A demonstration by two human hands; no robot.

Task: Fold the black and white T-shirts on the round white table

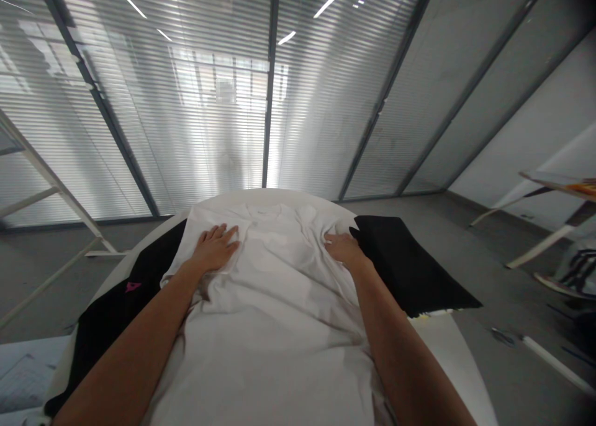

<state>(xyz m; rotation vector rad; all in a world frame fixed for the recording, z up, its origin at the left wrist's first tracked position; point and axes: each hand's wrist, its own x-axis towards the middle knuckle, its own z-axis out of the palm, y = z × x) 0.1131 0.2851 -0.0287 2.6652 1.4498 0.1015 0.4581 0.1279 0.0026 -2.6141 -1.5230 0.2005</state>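
A white T-shirt point(274, 314) lies spread on a round white table point(459, 345), its neckline at the far side and its lower part toward me. My left hand point(216, 247) rests flat on the left sleeve area, fingers spread. On the opposite side, my right hand point(343, 247) presses on the shirt near the right sleeve, where the cloth is creased; its fingers are stretched out, partly hidden by the hand. Wrinkles run from the right shoulder down across the middle of the shirt.
Black cloth point(410, 264) hangs over the table's right edge. More black cloth point(121, 314) with a pink mark lies at left. A white metal frame point(60, 184) stands left. Scissors point(503, 336) lie on the floor at right, below another table point(559, 184). Blinds cover the glass wall ahead.
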